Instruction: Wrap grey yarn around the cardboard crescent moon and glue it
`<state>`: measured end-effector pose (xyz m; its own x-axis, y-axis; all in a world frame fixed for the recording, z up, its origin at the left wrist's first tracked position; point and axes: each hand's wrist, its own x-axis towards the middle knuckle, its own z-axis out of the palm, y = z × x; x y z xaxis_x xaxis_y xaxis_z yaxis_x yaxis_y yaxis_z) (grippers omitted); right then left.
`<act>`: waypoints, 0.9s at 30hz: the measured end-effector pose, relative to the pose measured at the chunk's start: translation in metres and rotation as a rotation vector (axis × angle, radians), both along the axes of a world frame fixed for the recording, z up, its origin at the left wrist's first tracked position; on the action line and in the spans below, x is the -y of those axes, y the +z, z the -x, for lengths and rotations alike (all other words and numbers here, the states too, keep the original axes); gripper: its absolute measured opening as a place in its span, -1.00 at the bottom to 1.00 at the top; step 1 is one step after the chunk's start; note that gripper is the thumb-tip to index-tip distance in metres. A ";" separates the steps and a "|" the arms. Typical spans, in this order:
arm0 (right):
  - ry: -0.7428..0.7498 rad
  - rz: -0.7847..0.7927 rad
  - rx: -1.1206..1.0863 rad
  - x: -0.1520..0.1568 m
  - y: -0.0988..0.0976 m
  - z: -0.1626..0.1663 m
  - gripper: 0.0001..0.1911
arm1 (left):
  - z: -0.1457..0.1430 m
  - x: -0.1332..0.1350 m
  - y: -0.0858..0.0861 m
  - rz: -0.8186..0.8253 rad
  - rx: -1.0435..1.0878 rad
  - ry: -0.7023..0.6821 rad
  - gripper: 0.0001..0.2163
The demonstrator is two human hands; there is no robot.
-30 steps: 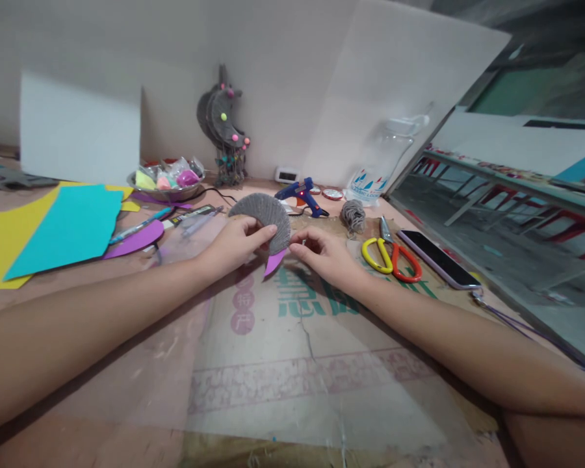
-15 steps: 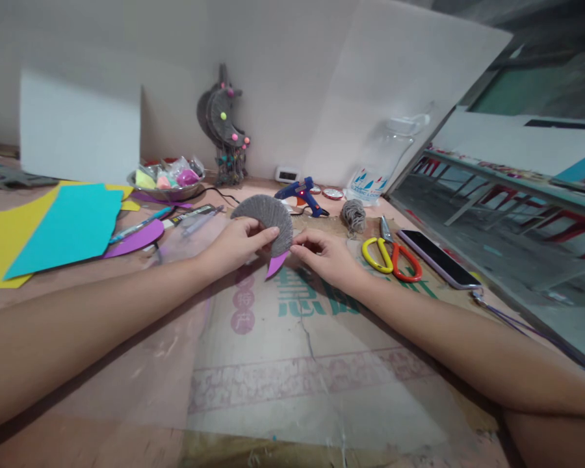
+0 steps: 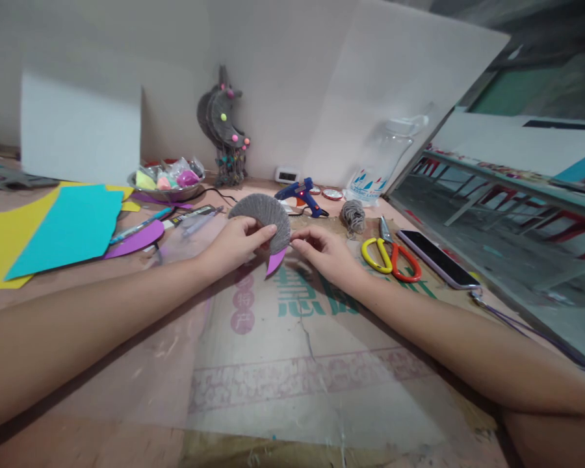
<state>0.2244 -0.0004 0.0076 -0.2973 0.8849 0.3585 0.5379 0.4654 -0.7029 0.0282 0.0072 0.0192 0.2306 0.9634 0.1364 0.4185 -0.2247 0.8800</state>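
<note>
My left hand (image 3: 234,246) pinches a purple crescent cut-out (image 3: 269,223) that is mostly wound with grey twine; only its purple tip shows at the bottom. It is held upright just above the cardboard. My right hand (image 3: 324,252) is closed in a pinch right beside the crescent's lower edge, apparently on the twine strand, which is too thin to see clearly. A ball of grey twine (image 3: 353,214) lies just beyond my right hand.
Yellow-and-red scissors (image 3: 391,257) and a phone (image 3: 437,259) lie to the right. A blue glue gun (image 3: 302,194) and a finished twine crescent (image 3: 223,127) stand at the back. Coloured foam sheets (image 3: 63,227), pens and a bowl of pompoms (image 3: 167,180) are on the left.
Almost nothing moves: the crescent shifts very slightly in my left hand and my right hand's fingers adjust beside it.
</note>
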 end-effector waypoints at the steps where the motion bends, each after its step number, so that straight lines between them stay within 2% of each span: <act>1: -0.001 0.004 0.004 0.000 -0.001 0.000 -0.78 | 0.000 0.000 0.000 -0.001 -0.003 0.001 -0.70; 12: 0.021 -0.009 0.051 0.000 -0.003 -0.001 -0.86 | -0.001 0.001 0.002 0.059 0.032 -0.049 -0.72; 19: 0.048 -0.077 0.047 0.001 0.000 -0.001 -0.87 | -0.002 0.003 0.003 0.106 0.047 -0.057 -0.70; 27: 0.020 -0.094 0.038 0.001 0.001 -0.001 -0.81 | 0.001 -0.003 -0.006 -0.049 -0.040 -0.076 -0.66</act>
<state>0.2258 -0.0016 0.0085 -0.3296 0.8417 0.4276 0.5534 0.5392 -0.6348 0.0273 0.0106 0.0136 0.3091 0.9352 0.1727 0.4328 -0.3000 0.8501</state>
